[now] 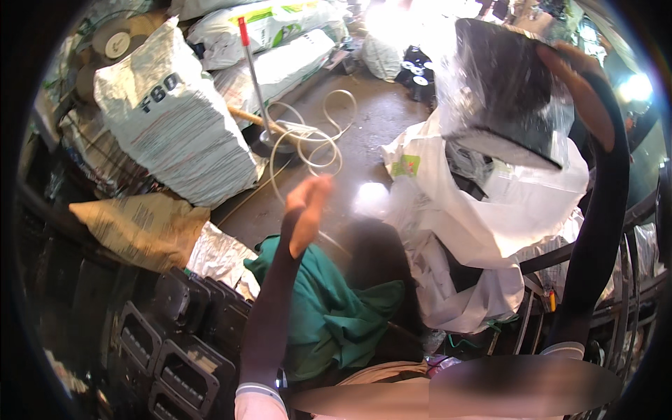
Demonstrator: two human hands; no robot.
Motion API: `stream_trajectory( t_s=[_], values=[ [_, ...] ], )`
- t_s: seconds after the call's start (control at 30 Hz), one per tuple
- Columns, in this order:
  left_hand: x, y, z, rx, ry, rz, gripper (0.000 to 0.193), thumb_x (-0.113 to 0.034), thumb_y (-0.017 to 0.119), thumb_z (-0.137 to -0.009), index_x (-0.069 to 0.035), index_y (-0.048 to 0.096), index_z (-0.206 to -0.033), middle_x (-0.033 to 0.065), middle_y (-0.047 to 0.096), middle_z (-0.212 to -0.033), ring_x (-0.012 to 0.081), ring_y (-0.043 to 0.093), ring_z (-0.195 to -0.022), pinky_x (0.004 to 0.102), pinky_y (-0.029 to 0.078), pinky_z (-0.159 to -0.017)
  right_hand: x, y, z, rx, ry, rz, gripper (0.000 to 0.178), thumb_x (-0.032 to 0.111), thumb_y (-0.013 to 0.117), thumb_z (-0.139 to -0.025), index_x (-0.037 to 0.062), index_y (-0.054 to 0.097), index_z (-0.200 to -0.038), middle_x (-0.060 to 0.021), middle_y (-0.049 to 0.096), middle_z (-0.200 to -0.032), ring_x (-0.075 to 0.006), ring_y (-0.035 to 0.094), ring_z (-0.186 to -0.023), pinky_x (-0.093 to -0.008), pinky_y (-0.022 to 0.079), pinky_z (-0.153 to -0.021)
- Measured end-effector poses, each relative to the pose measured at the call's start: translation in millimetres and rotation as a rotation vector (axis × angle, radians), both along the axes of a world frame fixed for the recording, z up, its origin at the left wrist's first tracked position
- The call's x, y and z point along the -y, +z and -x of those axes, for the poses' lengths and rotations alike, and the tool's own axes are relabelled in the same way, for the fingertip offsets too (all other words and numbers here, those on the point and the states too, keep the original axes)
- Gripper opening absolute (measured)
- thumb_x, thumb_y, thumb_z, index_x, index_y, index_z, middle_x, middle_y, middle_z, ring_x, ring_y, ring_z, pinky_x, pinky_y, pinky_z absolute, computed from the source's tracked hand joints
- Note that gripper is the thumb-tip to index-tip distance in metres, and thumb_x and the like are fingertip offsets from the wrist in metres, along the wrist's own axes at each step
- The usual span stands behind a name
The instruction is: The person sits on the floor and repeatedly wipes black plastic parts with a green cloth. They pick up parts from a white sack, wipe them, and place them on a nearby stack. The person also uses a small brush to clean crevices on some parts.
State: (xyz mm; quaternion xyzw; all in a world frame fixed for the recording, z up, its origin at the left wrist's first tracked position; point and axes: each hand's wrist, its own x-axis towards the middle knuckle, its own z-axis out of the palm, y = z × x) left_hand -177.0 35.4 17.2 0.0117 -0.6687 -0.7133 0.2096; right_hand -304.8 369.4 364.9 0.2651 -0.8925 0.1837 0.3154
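A dark, flat-faced rectangular piece [500, 84] in clear plastic wrapping is held up at the upper right, tilted, above a white sack [539, 199]. The right hand [584, 94] grips it at its upper right corner, with that arm stretched well forward. The sack's mouth gapes below, and crumpled clear plastic shows inside; whether the piece touches the sack cannot be told.

The left hand [308, 206] is out over the floor, blurred, its fingers loosely curled; it seems to hold nothing, though its palm cannot be seen clearly.

The step in hand looks like one-handed handling of the wrapped piece over the sack. The next move calls for a firm hold through the slippery plastic, control of the piece's tilt, and perhaps the left hand's support.

Nearer the body, a green cloth [329, 311] lies bunched beside the left forearm, with black rectangular housings [173, 297] stacked to its left. Beyond the left hand, pale tubing [299, 131] loops over the floor near a pole with a red handle [243, 31]. A large printed white sack [168, 119] leans further left, with a brown paper sack [140, 227] lying in front of it.
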Motion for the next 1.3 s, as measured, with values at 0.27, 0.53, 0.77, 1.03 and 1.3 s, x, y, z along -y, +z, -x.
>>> stream_trajectory(
  t_s=[0.27, 0.53, 0.77, 1.03, 1.3],
  values=[
    [92.5, 74.9, 13.9, -0.104, 0.113, -0.122, 0.077, -0.071, 0.042, -0.099, 0.0, 0.065, -0.12, 0.0086, 0.069, -0.105, 0.0177, 0.063, -0.1, 0.0314, 0.049, -0.087, 192.1, -84.8, 42.6, 0.315, 0.324, -0.168, 0.052, 0.048, 0.065, -0.095, 0.0021, 0.071, -0.119, -0.0106, 0.074, -0.098, -0.0172, 0.068, -0.091, -0.0359, 0.055, -0.075],
    [199.1, -133.1, 27.0, 0.445, 0.433, 0.162, 0.057, -0.051, 0.055, -0.101, -0.003, 0.063, -0.131, 0.0082, 0.066, -0.111, 0.0206, 0.062, -0.1, 0.0356, 0.051, -0.082, 352.9, -359.2, 65.4, 0.683, 0.491, -0.187, 0.04, 0.044, 0.071, -0.087, 0.0079, 0.076, -0.105, -0.0189, 0.072, -0.101, -0.0356, 0.068, -0.098, -0.0444, 0.053, -0.087],
    [216.8, -291.3, 6.3, 0.537, 0.718, -0.307, 0.017, -0.017, 0.066, -0.094, 0.0, 0.068, -0.091, 0.0021, 0.063, -0.078, 0.0078, 0.054, -0.069, 0.0255, 0.044, -0.06, 413.8, -599.8, 55.5, 0.98, 0.594, 0.006, 0.043, 0.038, 0.072, -0.088, 0.0046, 0.07, -0.115, -0.0203, 0.07, -0.11, -0.0386, 0.066, -0.105, -0.0448, 0.052, -0.092],
    [192.4, -322.1, 16.6, 0.416, 0.97, -0.206, 0.008, -0.007, 0.062, -0.093, 0.0, 0.066, -0.092, 0.0043, 0.064, -0.085, 0.0142, 0.059, -0.08, 0.0287, 0.048, -0.075, 404.0, -753.6, 30.6, 1.565, 0.69, 0.41, 0.041, 0.025, 0.069, -0.094, 0.005, 0.064, -0.129, -0.0158, 0.065, -0.13, -0.0256, 0.061, -0.121, -0.0378, 0.048, -0.102],
    [129.6, -319.4, -2.6, 0.508, 0.859, 0.476, 0.014, -0.015, 0.063, -0.093, -0.001, 0.067, -0.092, 0.0135, 0.066, -0.085, 0.0308, 0.065, -0.081, 0.0393, 0.051, -0.078, 377.1, -770.5, 9.1, 1.38, 0.626, 0.026, 0.07, 0.025, 0.076, -0.082, 0.0121, 0.052, -0.146, -0.0265, 0.053, -0.141, -0.0365, 0.054, -0.13, -0.0423, 0.044, -0.109]
  ],
)
